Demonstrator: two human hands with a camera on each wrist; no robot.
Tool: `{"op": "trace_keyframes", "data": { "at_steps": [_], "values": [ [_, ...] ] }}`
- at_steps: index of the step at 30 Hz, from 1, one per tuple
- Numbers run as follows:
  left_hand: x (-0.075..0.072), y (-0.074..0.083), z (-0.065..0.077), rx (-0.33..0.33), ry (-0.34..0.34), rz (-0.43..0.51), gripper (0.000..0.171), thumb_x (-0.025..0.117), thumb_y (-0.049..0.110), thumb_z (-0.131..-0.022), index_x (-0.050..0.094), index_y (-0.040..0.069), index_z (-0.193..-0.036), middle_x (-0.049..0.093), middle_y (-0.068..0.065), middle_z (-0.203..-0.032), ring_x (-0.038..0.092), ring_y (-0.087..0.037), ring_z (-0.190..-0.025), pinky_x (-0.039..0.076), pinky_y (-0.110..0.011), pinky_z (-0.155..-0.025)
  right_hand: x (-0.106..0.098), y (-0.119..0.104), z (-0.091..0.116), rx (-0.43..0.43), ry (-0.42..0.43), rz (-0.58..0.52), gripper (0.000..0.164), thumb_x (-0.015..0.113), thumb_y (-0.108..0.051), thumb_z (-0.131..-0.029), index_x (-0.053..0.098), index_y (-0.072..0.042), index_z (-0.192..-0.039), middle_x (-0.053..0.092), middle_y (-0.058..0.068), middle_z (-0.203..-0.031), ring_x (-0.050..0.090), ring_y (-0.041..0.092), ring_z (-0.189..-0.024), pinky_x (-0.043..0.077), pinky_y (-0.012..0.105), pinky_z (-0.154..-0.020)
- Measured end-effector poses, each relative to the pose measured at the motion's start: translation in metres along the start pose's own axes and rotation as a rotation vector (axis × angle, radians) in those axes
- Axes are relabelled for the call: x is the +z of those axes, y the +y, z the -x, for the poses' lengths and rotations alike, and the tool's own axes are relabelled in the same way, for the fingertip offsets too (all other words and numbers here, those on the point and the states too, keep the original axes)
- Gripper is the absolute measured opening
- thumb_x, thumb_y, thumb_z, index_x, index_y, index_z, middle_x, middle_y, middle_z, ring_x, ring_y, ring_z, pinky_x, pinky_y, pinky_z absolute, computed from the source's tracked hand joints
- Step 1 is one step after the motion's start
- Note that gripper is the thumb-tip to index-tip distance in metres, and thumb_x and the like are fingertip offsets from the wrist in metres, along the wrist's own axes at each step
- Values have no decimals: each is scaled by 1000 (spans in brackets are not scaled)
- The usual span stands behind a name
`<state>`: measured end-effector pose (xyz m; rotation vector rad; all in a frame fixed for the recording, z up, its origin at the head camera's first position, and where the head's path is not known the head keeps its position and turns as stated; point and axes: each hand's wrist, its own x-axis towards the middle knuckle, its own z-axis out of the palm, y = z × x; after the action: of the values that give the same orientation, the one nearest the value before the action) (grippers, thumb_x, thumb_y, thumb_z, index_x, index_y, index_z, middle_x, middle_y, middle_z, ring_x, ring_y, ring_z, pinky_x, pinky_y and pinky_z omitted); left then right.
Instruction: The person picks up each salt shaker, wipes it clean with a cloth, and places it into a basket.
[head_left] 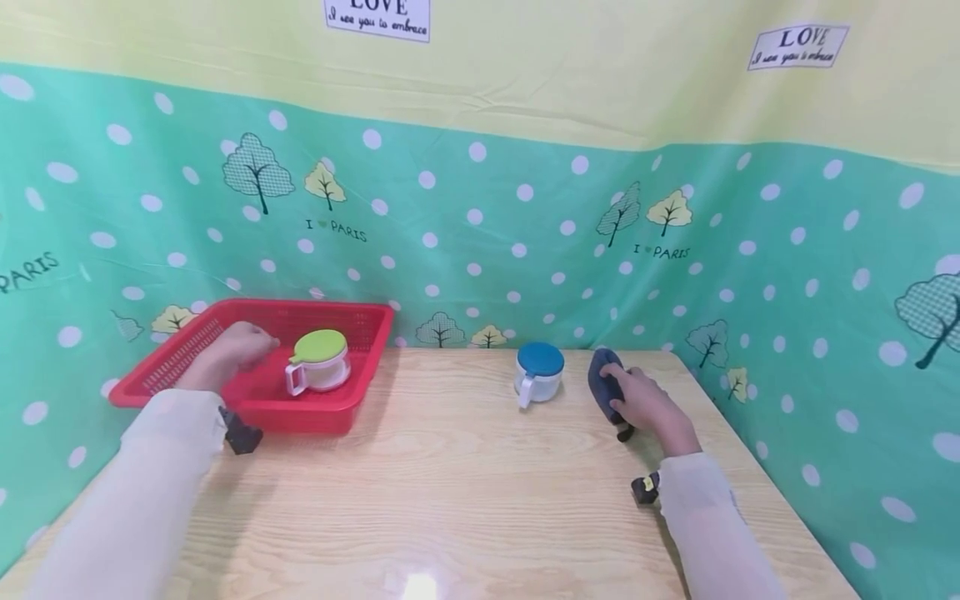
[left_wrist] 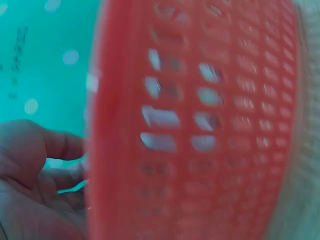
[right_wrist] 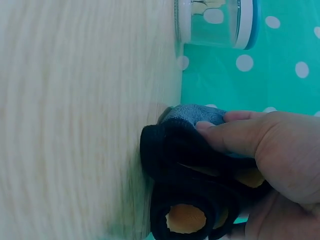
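My left hand (head_left: 238,348) is over the red plastic basket (head_left: 307,418), left of a seasoning jar with a green lid (head_left: 321,364) standing inside. In the left wrist view the basket's slotted wall hides part of the hand (left_wrist: 35,185); its fingers are loosely bent and nothing shows in them. At the right, my right hand (head_left: 647,400) grips a blue-grey fabric item (head_left: 602,385) on the table. In the right wrist view, this item (right_wrist: 192,114) has fuzzy grey cloth, black bands and a tan inside; its kind is unclear.
A seasoning jar with a blue lid (head_left: 539,373) and white handle stands on the wooden table (head_left: 465,483), between the basket and my right hand. A green dotted curtain (head_left: 480,225) hangs behind the table and along both sides.
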<state>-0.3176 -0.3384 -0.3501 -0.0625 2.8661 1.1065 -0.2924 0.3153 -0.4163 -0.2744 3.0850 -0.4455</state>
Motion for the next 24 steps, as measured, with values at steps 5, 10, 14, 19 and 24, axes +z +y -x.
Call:
{"op": "trace_keyframes", "data": {
  "at_steps": [5,10,14,19,24],
  "values": [
    [9,29,-5,108,49,-59,27,55,18,-98,54,6,-75,47,-2,-65,49,-21,-66,45,-35,-64,0,0,0,25,-8,-2,53,61,-10,-100,40,-16,-149,39,41,-138,53,55,-115,50,65,-89],
    [25,63,-9,148,39,-98,28,55,20,-100,53,4,-77,46,-4,-66,45,-21,-64,41,-35,-61,2,1,-1,21,-3,-2,54,62,-10,-100,40,-16,-149,39,41,-137,52,55,-115,50,66,-88],
    [42,92,-7,175,45,-103,29,55,22,-102,61,-6,-111,61,-18,-99,56,-32,-92,50,-42,-78,2,1,0,27,-4,-5,54,61,-10,-100,40,-16,-149,38,41,-138,51,55,-115,50,66,-88],
    [69,126,-4,234,36,-35,29,54,19,-103,61,-4,-119,60,-22,-114,55,-34,-104,49,-45,-88,2,0,0,28,-7,-1,55,62,-11,-100,39,-15,-150,41,42,-135,52,56,-115,49,65,-89],
    [100,155,0,308,-7,4,27,57,20,-103,63,-1,-118,64,-19,-121,61,-34,-110,51,-45,-93,1,-1,0,34,-12,-3,56,63,-14,-100,39,-14,-150,42,43,-134,51,58,-116,47,67,-91]
  ]
}}
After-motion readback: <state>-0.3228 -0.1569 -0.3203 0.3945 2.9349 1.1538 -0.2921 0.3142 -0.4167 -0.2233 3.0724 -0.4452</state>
